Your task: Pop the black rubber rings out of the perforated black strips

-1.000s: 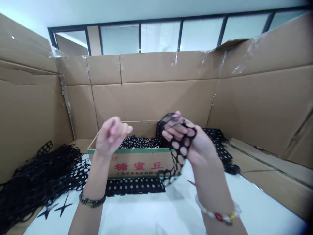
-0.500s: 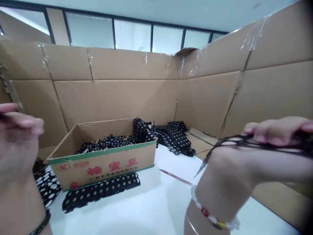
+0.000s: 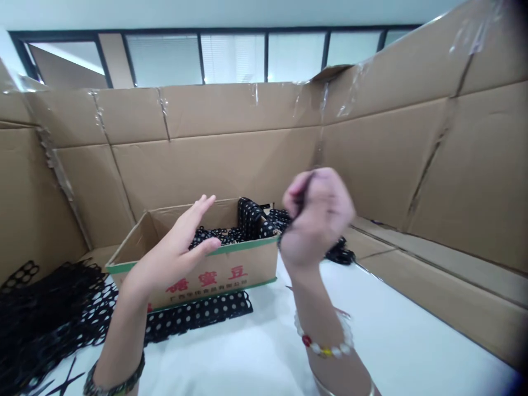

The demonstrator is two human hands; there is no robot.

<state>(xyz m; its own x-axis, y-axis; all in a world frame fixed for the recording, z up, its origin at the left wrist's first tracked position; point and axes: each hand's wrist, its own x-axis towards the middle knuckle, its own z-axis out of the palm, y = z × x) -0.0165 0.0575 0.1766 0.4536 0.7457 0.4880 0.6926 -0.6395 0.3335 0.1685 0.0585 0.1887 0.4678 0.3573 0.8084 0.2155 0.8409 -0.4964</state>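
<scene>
My left hand is open with spread fingers, holding nothing, and hangs just over the front rim of a cardboard box with a green stripe and red Chinese print. My right hand is a raised fist to the right of the box, with thin black strands of perforated mesh showing at its edges. The held piece is mostly hidden by my fingers. Inside the box lie black perforated sheets with round holes, bunched and partly standing up.
A black perforated strip lies along the box's front on the white table. A large black mesh heap sits at the left, with black scissors near it. More mesh lies behind the box. Cardboard walls surround the table.
Both hands have moved in from the frame's edges to the box. My left hand has opened, and my right hand has closed into a fist. The view has swung slightly.
</scene>
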